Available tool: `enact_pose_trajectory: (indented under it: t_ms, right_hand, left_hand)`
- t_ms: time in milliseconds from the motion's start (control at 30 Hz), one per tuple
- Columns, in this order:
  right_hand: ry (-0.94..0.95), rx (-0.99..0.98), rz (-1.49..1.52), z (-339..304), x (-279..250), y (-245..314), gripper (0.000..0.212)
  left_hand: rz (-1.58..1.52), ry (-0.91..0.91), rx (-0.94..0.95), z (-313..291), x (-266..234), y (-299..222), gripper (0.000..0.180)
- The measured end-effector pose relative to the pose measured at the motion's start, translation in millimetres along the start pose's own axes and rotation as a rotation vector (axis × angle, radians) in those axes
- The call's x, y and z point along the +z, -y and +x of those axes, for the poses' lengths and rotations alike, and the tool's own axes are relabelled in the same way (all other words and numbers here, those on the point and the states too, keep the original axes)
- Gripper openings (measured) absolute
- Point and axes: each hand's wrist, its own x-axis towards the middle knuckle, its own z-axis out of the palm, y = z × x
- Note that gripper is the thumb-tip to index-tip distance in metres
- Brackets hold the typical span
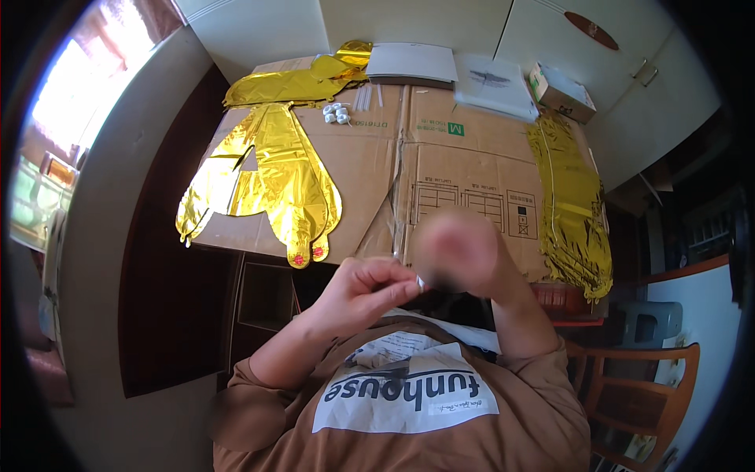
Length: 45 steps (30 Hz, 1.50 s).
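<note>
My left hand [368, 288] is closed in a pinch near the table's front edge, in front of my chest. A small white thing [421, 282] shows at its thumb and fingertip; its kind is too small to make out. Just right of it, my right hand [460, 250] is raised and blurred, so its fingers cannot be read. A flat gold foil balloon [295, 173] shaped like a letter A lies to the left on the flattened cardboard [366, 169]. Several small white rolls [336, 114] sit beyond it, with clear thin strips [368, 98] beside them.
More gold foil [291, 85] lies at the back left, and a crinkled gold foil sheet [568, 200] runs down the right edge. At the back are a white flat box [410, 63], a clear packet [495, 85] and a small carton [562, 93]. A wooden chair [641, 389] stands right.
</note>
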Motion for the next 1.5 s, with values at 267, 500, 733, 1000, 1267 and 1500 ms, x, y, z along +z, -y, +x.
enact_pose_trajectory:
  t_ms: [267, 500, 733, 1000, 1267, 1500]
  right_hand:
    - [0.0, -0.065, 0.008, 4.0, -1.1, 2.9, 0.02]
    - [0.135, -0.154, 0.09, -4.6, 8.7, 0.7, 0.017]
    - [0.358, -0.097, 0.018, -9.8, 8.0, 5.9, 0.015]
    - [0.44, -0.117, -0.067, -7.6, 8.0, 1.1, 0.018]
    - [0.471, -0.136, -0.11, -3.8, 9.7, -9.2, 0.018]
    - [0.246, 0.027, -0.028, 14.8, -1.2, -28.5, 0.022]
  left_hand:
    - [-0.048, -0.056, -0.085, 0.0, 0.3, -1.5, 0.014]
    - [0.138, -0.261, 0.116, 8.6, -3.8, 8.8, 0.012]
    - [-0.129, -0.357, 0.087, 11.6, -9.6, 7.1, 0.017]
    - [-0.209, -0.386, 0.067, 14.3, -11.8, 7.5, 0.015]
    - [-0.468, -0.367, 0.088, 17.4, -14.2, 1.7, 0.016]
    - [-0.298, 0.017, 0.001, 4.3, -7.8, 5.8, 0.014]
